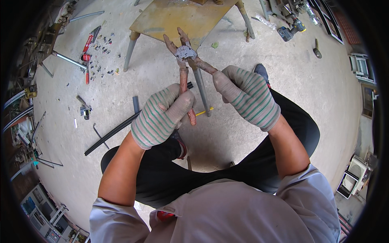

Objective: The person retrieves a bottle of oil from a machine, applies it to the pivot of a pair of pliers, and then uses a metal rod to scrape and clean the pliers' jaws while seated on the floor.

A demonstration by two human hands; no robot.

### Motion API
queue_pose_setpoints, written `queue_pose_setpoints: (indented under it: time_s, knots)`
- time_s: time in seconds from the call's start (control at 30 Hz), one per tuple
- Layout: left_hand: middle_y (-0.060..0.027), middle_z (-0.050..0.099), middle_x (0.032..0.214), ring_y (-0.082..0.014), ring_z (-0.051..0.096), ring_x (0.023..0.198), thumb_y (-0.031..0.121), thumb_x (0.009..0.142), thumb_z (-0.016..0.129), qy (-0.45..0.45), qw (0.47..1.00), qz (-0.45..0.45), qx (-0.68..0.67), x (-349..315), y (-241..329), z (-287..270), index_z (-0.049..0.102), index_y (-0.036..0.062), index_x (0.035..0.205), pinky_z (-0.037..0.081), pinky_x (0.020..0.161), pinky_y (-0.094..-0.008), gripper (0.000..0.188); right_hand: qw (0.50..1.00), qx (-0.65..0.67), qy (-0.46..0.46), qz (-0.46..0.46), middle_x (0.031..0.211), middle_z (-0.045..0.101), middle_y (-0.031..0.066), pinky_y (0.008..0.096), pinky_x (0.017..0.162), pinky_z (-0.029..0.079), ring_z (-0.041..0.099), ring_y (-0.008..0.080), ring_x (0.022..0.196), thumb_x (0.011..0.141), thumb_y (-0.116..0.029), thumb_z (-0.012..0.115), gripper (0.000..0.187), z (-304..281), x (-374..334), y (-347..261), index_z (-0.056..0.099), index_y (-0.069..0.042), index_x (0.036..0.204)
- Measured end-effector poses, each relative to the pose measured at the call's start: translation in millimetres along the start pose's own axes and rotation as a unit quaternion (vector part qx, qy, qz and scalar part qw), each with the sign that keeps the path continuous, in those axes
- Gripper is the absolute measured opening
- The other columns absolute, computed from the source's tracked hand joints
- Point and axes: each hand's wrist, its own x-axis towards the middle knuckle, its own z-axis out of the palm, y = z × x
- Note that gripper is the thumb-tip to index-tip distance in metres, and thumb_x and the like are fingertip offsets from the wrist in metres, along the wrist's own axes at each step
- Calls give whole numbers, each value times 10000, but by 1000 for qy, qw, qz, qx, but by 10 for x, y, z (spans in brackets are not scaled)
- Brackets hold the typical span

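Note:
A worn, rusty-brown pair of pliers is held up in front of me, near the front edge of the small yellowish table. Its handles are spread and its two jaws stand apart, pointing away from me. The pivot area looks pale grey and rough. My left hand, in a grey glove with green stripes, is closed round the left handle, whose reddish end pokes out below the fingers. My right hand, gloved alike, is closed on the end of the right handle. Nothing shows clearly between the jaws.
Beyond the pliers stands the yellowish table with metal legs. Dark scraps and a red-handled tool lie on the floor at left, near a long black bar. A cordless drill lies at far right.

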Motion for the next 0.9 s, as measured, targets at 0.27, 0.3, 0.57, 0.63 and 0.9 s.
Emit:
queue_pose_setpoints:
  time_s: [0.27, 0.3, 0.57, 0.63, 0.9]
  knots:
    - [-21, 637, 720, -74, 536, 616, 355, 1052, 491, 10, 996, 38, 78, -31, -81, 17, 591, 27, 948, 446, 570, -237, 359, 999, 4, 14, -42, 595, 563, 28, 251, 496, 442, 540, 74, 523, 1009, -311, 604, 346, 77, -19, 66, 625, -8, 843]
    - [-21, 635, 719, -74, 535, 619, 358, 1051, 495, 8, 996, 35, 77, 6, -66, 10, 589, 29, 947, 446, 573, -238, 357, 998, 15, 24, -54, 590, 559, 26, 252, 485, 434, 538, 73, 519, 1005, -304, 613, 339, 60, 4, 102, 631, -4, 849]
    - [-20, 620, 708, -80, 519, 620, 378, 1046, 501, 18, 993, 52, 101, -16, -157, -28, 581, 30, 948, 437, 573, -244, 370, 999, 16, -24, -30, 683, 602, 74, 302, 596, 468, 572, 133, 624, 1006, -305, 607, 313, 75, -28, 78, 642, -1, 939]
    - [-21, 615, 708, -81, 516, 619, 359, 1044, 505, 14, 995, 38, 92, 8, -90, 3, 577, 31, 946, 435, 572, -244, 350, 999, 37, 0, -10, 720, 617, 104, 323, 634, 481, 602, 173, 664, 1005, -308, 602, 308, 44, -12, 80, 634, -8, 945]
    - [-17, 632, 710, -77, 503, 606, 330, 1041, 494, 11, 997, 44, 56, -2, -64, 19, 575, 33, 928, 432, 565, -249, 328, 998, 30, 5, -62, 601, 557, 24, 248, 526, 442, 526, 75, 547, 1041, -338, 558, 387, 44, -5, 78, 611, -14, 837]
